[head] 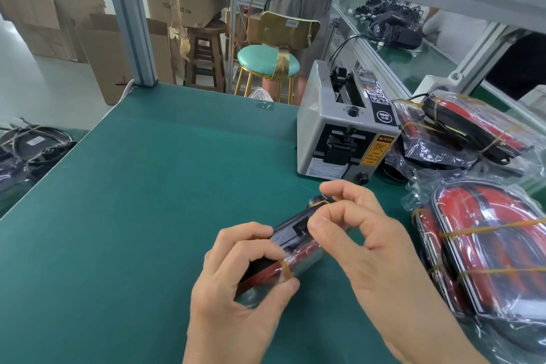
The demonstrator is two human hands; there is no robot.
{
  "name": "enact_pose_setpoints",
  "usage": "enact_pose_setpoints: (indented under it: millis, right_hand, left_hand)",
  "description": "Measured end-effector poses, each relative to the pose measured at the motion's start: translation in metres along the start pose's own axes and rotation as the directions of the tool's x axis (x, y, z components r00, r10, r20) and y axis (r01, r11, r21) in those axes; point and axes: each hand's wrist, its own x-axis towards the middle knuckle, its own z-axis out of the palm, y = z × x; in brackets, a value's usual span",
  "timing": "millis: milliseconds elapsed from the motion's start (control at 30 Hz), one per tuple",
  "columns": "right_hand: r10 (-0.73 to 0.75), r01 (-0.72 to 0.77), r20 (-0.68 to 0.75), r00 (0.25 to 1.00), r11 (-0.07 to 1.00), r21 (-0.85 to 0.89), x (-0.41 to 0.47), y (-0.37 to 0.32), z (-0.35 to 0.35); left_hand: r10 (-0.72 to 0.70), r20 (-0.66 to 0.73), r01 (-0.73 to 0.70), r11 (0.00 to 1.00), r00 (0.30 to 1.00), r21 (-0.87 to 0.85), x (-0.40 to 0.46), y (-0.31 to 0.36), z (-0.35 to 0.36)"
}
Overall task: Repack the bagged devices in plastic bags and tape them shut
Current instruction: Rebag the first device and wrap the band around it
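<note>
Bagged device being worked on at the rubber band stage, not taped yet by the looks of it.

The bagged device [295, 248] is gripped by the left hand [236, 284], fingers curled round its near end, while a rubber band [320, 203] at the far end is pinched by the right hand [360, 233]. Next, a tape strip would probably be needed from the tape dispenser [345, 130] just beyond the fingertips. More banded bags of red-and-black devices [487, 248] are piled right of the fingers, others [32, 145] far left.

Three bagged devices [484, 248], one tape dispenser [345, 139], two stools [267, 60], two hands [236, 284]
</note>
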Motion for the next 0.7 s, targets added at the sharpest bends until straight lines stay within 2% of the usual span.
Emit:
enact_pose_setpoints:
  millis: [100, 367, 700]
  right_hand:
    - [0.071, -0.069, -0.036, 0.997, 0.996, 0.055, -0.001, -0.004, 0.005]
    - [0.122, -0.124, -0.086, 0.989, 0.992, -0.025, -0.013, -0.004, 0.008]
    - [0.149, -0.150, -0.044, 0.988, 0.989, -0.013, -0.015, -0.006, 0.009]
  left_hand:
    - [0.006, -0.018, -0.006, 1.000, 1.000, -0.016, -0.001, -0.001, 0.000]
    - [0.017, -0.043, -0.019, 0.999, 0.999, -0.051, -0.004, -0.002, 0.003]
    - [0.044, -0.056, -0.047, 0.998, 0.997, -0.048, -0.007, -0.004, 0.005]
